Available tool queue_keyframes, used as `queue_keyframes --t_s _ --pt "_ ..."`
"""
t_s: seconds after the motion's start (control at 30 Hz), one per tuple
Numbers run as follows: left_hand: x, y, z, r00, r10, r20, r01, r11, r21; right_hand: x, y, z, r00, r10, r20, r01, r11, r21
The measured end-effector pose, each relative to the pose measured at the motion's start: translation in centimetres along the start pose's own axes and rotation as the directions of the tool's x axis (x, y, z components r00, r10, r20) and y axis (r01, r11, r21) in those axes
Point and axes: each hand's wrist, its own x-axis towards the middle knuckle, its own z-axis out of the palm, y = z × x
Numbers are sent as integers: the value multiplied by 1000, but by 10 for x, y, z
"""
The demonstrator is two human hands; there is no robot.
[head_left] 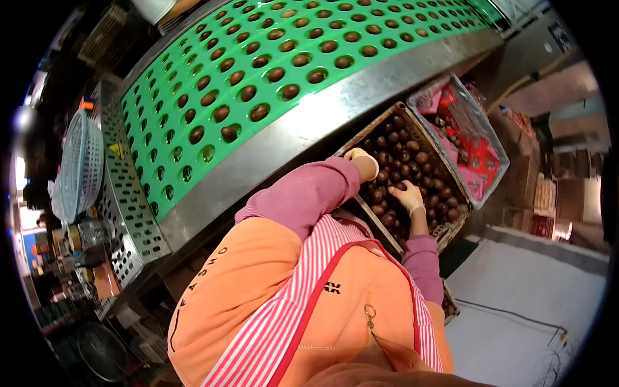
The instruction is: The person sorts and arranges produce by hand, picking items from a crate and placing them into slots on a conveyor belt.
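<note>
A crate [369, 209] in front of me is filled with dark brown, egg-shaped items [422, 169], shiny and rounded. My right hand [407, 197], in a pale covering, reaches over the pile, its thumb and fingers closed around one of these items [401, 186]. At the crate's upper left edge, close to the metal rim of the machine, is my left hand [363, 162]. Its fingers look curled, and what they hold, if anything, is hidden. Beyond, a green belt [193, 97] with rows of oval pockets carries many similar brown items.
A steel rim [309, 116] borders the green belt. Beside the crate stands a grey bin [500, 171] lined with plastic, holding red and pink wrappers. On the left, a pale blue basket [82, 168] leans near a perforated metal plate [126, 222]. A cable [509, 311] crosses the light floor.
</note>
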Motion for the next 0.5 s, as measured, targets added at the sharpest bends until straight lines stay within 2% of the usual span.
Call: queue_keyframes --t_s 0.03,0.07,0.13,0.17,0.3,0.4,0.47,0.5 --pt "-5 -1 -5 1000 -19 -11 18 994 -107 0 1 6 998 -5 -69 5 1000 0" --pt "-10 4 -2 999 8 -31 -9 1000 -14 1 2 11 990 -7 -143 8 1000 4" --pt "14 10 3 996 -73 54 72 997 22 -6 -10 11 987 78 -143 -84 996 -29" --pt "22 8 2 1000 -11 -6 10 993 -122 -17 -15 17 963 113 -244 -121 992 -20" --pt "29 -1 15 981 143 -129 -163 974 -157 -48 -38 25 925 254 -284 -247 967 62" --pt "37 -11 15 940 251 -229 -289 945 -151 -48 -28 31 919 239 -315 -216 970 108" --pt "-8 -8 -3 968 209 -138 -218 975 -52 -41 -12 34 907 216 -361 -174 974 145" --pt "-25 -7 -9 974 198 -112 -200 980 -9 -35 5 35 931 178 -318 -71 944 321"
